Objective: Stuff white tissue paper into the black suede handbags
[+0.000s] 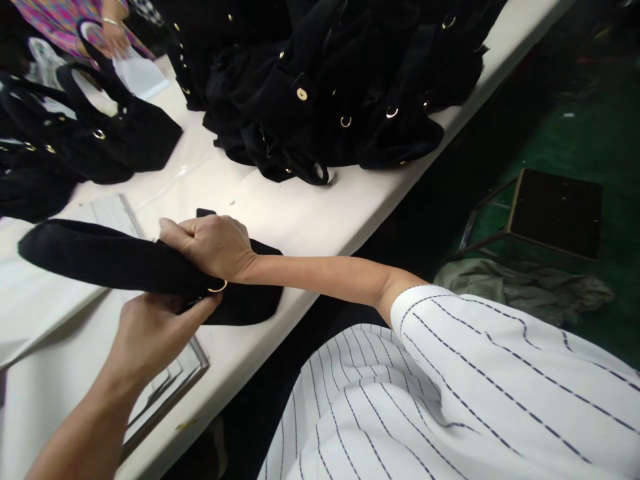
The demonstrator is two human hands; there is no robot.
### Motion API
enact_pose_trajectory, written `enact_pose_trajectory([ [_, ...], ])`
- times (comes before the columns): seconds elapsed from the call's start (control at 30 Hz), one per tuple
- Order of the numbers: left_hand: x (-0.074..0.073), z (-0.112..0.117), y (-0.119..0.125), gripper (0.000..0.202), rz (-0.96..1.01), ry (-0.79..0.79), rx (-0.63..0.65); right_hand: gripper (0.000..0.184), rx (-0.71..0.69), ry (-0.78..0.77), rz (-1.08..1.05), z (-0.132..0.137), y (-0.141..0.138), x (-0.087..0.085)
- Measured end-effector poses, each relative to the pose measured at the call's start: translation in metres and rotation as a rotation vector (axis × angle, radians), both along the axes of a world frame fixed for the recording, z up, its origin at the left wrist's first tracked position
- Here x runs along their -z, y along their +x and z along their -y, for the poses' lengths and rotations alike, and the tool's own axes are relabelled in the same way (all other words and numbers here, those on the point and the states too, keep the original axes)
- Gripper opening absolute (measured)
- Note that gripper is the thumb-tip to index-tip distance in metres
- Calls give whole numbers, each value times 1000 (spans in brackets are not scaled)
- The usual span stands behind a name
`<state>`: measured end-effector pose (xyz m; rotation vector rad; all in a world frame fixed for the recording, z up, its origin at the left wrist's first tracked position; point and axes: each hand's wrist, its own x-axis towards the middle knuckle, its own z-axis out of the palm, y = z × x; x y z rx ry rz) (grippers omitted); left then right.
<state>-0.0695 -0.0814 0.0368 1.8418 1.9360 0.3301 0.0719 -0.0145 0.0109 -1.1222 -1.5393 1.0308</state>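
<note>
From where I stand, the person in the striped shirt (400, 393) has both hands on a black bag (110, 257) at the near side of the table (285, 213). The left hand (150, 337) grips it from below, its thumb beside a gold ring (219, 287); the right hand (213, 247) grasps the dark cloth from above. One part of the bag sticks out past the hands over a stack of white sheets (167, 383), while another lies on the table. Off to the side, a stool (557, 213) stands on the green floor (555, 150) near a crumpled cloth (520, 290). Farther along the table sits a heap of black bags (320, 87) with gold fittings, and across from it more handled bags (100, 143). Beyond those, a co-worker's hand (116, 39) touches a white piece (140, 72).
</note>
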Motion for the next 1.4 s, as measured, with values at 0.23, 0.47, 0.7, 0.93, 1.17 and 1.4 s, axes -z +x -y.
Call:
enact_pose_trajectory([
  [0.23, 10, -14, -23, 33, 504, -86, 10, 55, -180, 94, 107, -15, -13, -5],
  [0.47, 36, -29, -11, 41, 932, -306, -224, 44, -143, 65, 154, -39, -6, 7],
  [0.7, 13, -8, -1, 72, 789, -359, -91, 47, -239, 82, 169, -38, 1, 6],
  [0.93, 25, 9, 14, 56, 942, -306, -219, 41, -271, 97, 243, -29, -9, -2],
  [1.17, 42, 7, 10, 35, 980, -191, -271, 40, -390, -104, -147, -44, -3, -4],
  [1.4, 36, -15, 9, 39, 910, -175, -241, 42, -222, -267, -692, -71, 98, 50],
])
